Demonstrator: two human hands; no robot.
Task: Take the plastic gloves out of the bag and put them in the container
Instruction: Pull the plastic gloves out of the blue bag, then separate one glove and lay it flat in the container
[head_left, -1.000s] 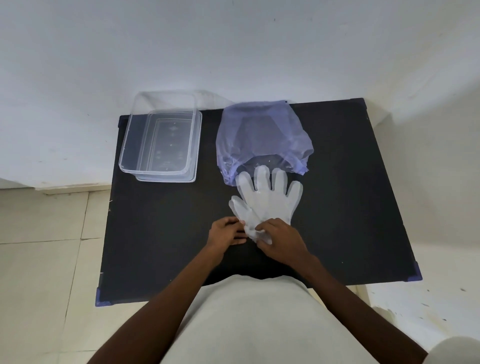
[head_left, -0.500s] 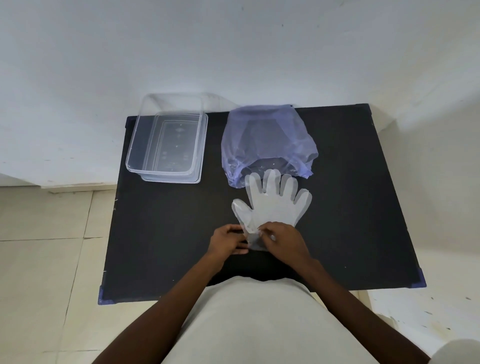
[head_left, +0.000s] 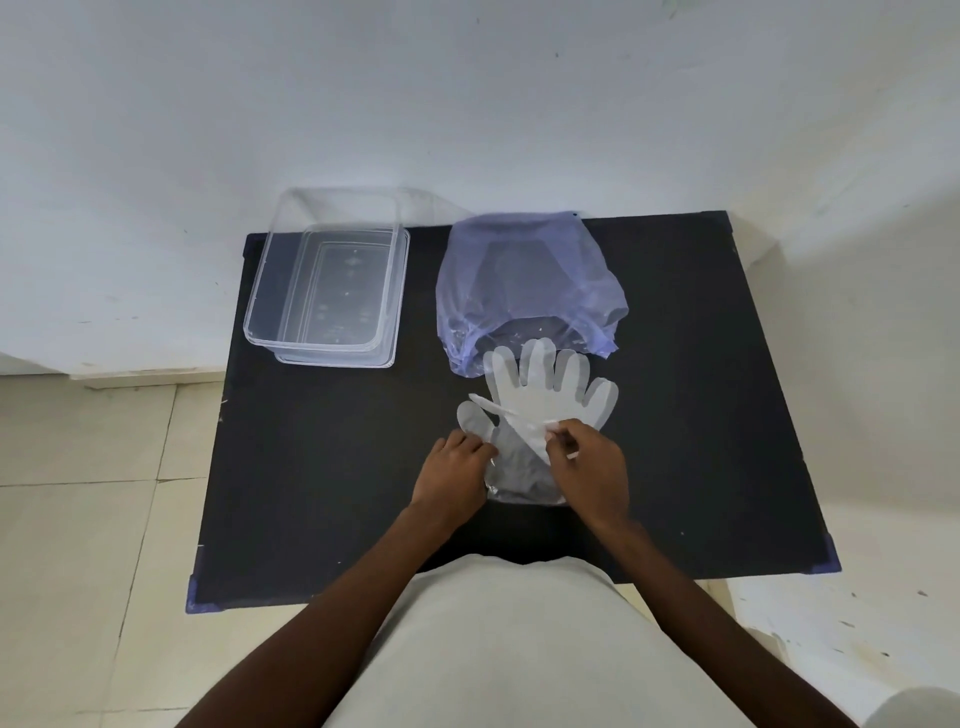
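White wall fills the far side of the room, with pale floor tiles to the left, and a black table (head_left: 322, 467) stands against that wall. From the table's middle, the clear plastic container (head_left: 332, 291) sits at about eleven o'clock, open and with nothing inside it. At about one o'clock lies the thin blue-violet bag (head_left: 524, 286), crumpled, its mouth turned toward the person.

Just beside the bag's mouth, toward six o'clock, the clear plastic gloves (head_left: 545, 395) lie flat on the table, fingers spread and pointing at the bag, the tips of the middle ones touching or overlapping its edge. How many gloves are stacked there I cannot tell.

The person stands at the near edge in a light top, both arms reaching forward. The left hand (head_left: 457, 478) rests on the cuff end of the gloves, fingers curled and pressing at the film's left edge. The right hand (head_left: 587, 467) pinches a thin layer of plastic between thumb and fingertips, lifting it as a narrow fold that runs toward ten o'clock across the palm of the gloves.
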